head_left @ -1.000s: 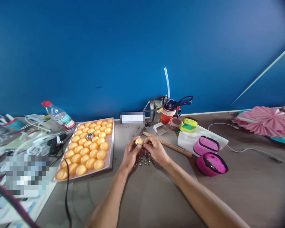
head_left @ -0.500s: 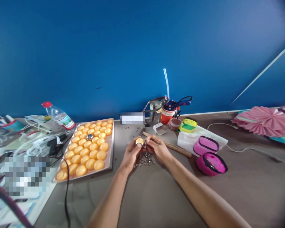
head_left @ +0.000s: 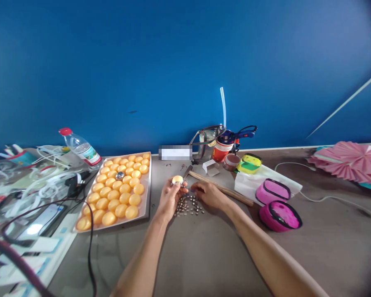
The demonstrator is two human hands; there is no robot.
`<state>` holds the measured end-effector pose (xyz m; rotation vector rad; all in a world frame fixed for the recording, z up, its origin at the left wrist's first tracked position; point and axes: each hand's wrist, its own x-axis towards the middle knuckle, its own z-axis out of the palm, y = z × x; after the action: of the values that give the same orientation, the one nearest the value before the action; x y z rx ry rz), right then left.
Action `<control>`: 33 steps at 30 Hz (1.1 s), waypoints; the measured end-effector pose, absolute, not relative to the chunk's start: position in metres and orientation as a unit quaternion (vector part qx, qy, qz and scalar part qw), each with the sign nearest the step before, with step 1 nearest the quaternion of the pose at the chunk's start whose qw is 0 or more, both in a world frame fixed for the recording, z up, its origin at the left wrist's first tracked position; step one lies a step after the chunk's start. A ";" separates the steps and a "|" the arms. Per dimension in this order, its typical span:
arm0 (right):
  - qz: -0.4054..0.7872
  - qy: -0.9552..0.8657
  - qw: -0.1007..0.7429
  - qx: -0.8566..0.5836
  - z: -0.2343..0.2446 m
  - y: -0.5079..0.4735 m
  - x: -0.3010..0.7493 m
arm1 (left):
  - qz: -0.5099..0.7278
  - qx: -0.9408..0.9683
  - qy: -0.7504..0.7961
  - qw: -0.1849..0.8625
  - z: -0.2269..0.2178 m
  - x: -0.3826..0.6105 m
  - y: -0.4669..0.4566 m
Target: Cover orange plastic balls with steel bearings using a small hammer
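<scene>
My left hand (head_left: 168,200) grips an orange ball (head_left: 177,179), about table tennis ball size, with shiny metal pieces around its lower part. The ball is raised above the table, near a pile of small shiny metal studs (head_left: 181,207). At the far right side of that pile, my right hand (head_left: 210,195) is low with its fingers curled together and pointing left. Whatever lies between its fingertips is too small to make out. Left of my hands, a shallow white tray (head_left: 147,181) carries rows of orange balls (head_left: 121,211). Among them sits a metal-covered ball (head_left: 120,176).
Behind my right hand lies a wooden-handled hammer (head_left: 231,194). Two pink mesh pouches (head_left: 280,214) are to the right, near a yellow-green pouch (head_left: 249,163). A red cup (head_left: 221,152) holds tools by the blue wall. Cables, a phone and a bottle (head_left: 85,152) crowd the left.
My right hand has left the ball and moved down and right toward the studs. My left hand still holds the ball, now slightly further left. The camera view has shifted a little.
</scene>
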<state>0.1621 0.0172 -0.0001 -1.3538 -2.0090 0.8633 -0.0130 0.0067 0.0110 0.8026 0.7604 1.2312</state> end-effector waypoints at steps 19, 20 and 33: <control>0.232 -0.789 0.272 -0.500 -0.004 0.010 0.150 | 0.542 0.380 0.370 0.652 0.014 -0.012 0.004; 0.240 -0.778 0.290 -0.502 -0.005 0.011 0.151 | 0.545 0.376 0.371 0.651 0.014 -0.012 0.005; 0.400 -0.609 0.438 -0.527 0.002 0.015 0.150 | 0.514 0.344 0.313 0.721 0.017 -0.011 0.004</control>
<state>0.1502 0.0148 0.0016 -1.3088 -1.5130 0.9955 -0.0110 0.0040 0.0172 0.7604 0.6922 1.1360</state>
